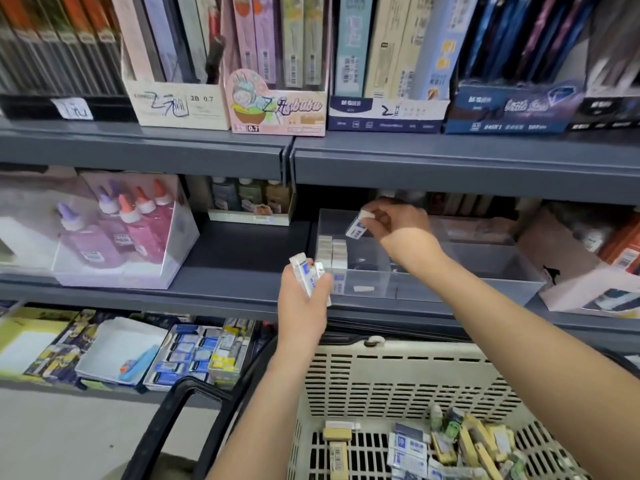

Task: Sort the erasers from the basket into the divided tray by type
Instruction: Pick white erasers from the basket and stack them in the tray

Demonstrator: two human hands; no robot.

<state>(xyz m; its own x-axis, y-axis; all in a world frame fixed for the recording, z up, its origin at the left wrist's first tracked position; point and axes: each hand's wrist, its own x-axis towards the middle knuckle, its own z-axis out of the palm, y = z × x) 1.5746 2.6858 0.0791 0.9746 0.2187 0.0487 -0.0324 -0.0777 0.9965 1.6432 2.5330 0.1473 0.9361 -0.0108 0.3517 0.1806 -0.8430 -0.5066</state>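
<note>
A clear divided tray point(491, 271) stands on the middle shelf. Its left compartment holds rows of white erasers with blue sleeves point(333, 252). My right hand point(398, 223) hovers above that compartment and pinches one white and blue eraser point(358, 225). My left hand point(304, 292) grips a small bunch of the same erasers point(306, 273) just in front of the tray's left end. Below, the beige slatted basket point(398, 382) holds several blue-sleeved erasers point(407, 448) and yellow ones point(474, 445).
A clear box of glue bottles point(117, 233) sits left on the same shelf, a cardboard box point(571, 271) to the right. The shelf above point(450, 161) overhangs the tray. Lower left are boxes of erasers point(194, 355). The basket's black handle point(173, 420) juts left.
</note>
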